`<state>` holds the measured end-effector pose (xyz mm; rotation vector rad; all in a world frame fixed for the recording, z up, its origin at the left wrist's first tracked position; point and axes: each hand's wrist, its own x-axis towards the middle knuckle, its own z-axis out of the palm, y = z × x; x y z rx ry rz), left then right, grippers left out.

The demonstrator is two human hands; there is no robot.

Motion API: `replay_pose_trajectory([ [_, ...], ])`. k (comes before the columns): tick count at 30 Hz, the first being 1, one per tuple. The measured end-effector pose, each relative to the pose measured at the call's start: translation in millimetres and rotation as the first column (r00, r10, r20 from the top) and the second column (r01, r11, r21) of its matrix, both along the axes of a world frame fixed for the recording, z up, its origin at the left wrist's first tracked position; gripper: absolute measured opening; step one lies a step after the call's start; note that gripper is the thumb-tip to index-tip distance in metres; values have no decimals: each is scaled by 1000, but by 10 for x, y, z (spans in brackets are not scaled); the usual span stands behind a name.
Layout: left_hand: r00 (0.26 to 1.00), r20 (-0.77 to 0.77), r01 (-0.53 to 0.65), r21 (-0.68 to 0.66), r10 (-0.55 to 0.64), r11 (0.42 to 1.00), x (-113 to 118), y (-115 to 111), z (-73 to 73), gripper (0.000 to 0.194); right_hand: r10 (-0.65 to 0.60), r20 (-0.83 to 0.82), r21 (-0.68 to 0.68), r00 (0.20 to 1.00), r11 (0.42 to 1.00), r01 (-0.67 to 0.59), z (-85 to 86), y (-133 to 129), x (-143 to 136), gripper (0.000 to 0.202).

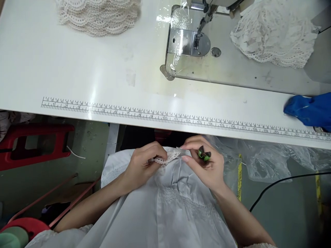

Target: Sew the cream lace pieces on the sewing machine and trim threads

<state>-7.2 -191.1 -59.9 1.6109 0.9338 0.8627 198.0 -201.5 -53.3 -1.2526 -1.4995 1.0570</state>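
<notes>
My left hand [145,162] pinches a small piece of white eyelet lace [170,155] between thumb and curled fingers, low over the lap. At the right end of the lace, the thumb and forefinger of my right hand [204,160] are slightly apart, with the forefinger at its edge. Small black-and-green thread snips [203,155] sit in the right palm, partly hidden by the fingers. White cloth with gathered stitching [178,210] lies under both hands and covers the lap.
A sewing machine [199,41] stands on the white table [85,72], whose front edge carries a printed ruler [165,115]. Lace is stacked at the left [100,17] and heaped at the right [275,34]. Blue cloth [310,110], a red stool [38,143] and clear plastic [269,163] are nearby.
</notes>
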Motion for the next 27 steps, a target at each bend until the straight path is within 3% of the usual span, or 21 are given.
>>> replay_pose_trajectory([
  [5,999,-36,-19,-44,17,999,7,-12,10,9,93,110,63,990,993,-100,22,17,-91,22],
  [11,992,-109,-74,-65,66,995,13,-17,29,5,127,116,91,985,986,-138,-59,-23,-62,26],
  [16,981,-192,-28,62,40,998,47,-13,30,9,73,100,101,992,991,-84,-53,-29,-56,24],
  [20,953,-284,-52,191,106,980,69,-28,1,17,63,98,106,993,992,-73,-32,-33,-61,24],
  [27,967,-239,-39,194,86,980,46,-8,-5,24,102,36,3,994,995,-102,-6,-59,-49,16],
])
